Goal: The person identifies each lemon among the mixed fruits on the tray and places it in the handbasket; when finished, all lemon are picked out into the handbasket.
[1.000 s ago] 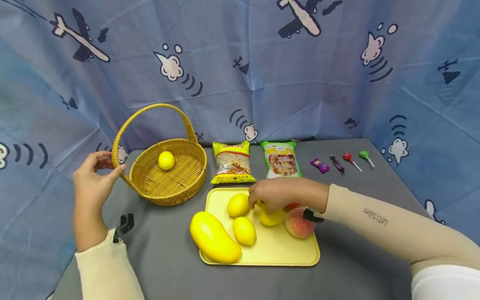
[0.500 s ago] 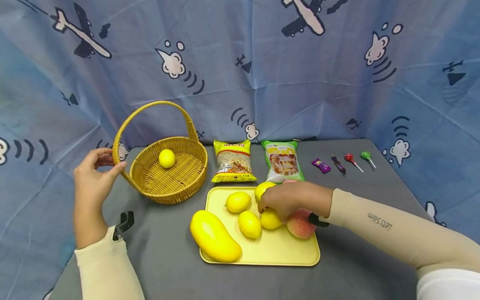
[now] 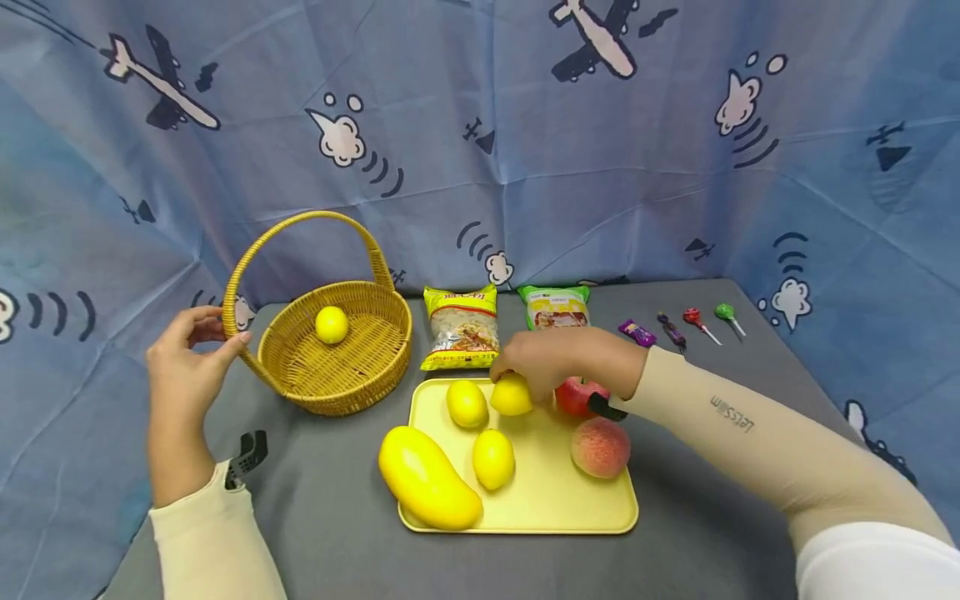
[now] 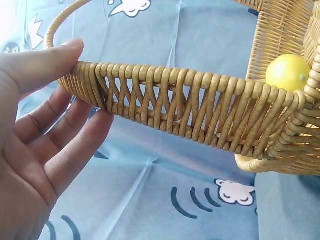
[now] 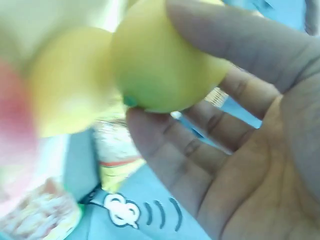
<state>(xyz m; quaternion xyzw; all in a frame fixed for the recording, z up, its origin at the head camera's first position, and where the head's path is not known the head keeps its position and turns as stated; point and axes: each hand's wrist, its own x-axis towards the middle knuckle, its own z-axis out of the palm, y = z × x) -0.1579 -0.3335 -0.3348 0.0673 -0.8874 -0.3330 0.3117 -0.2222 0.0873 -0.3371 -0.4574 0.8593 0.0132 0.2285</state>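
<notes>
We've got the right hand [image 3: 546, 360] gripping a lemon [image 3: 512, 397], thumb and fingers curled round it, at twelve o'clock on the yellow tray [image 3: 555, 510]! A second lemon [image 3: 467, 404] sits at ten, a third lemon [image 3: 493, 460] near centre towards nine, the peach [image 3: 600, 448] at three. Over to the tray's ten o'clock: our left hand [image 3: 187, 358] pinches the handle [image 4: 185, 102] at the wicker basket's [image 3: 330, 406] nine o'clock side, with one yellow fruit [image 3: 332, 325] inside!

"What's behind the gray table [image 3: 322, 500]?"
"A big blue cloth [image 3: 427, 92] with wrinkles. One plane picture [image 3: 161, 81] is at ten o'clock, another plane [image 3: 600, 37] at one."
"Where's the table?"
"At six o'clock."
</notes>
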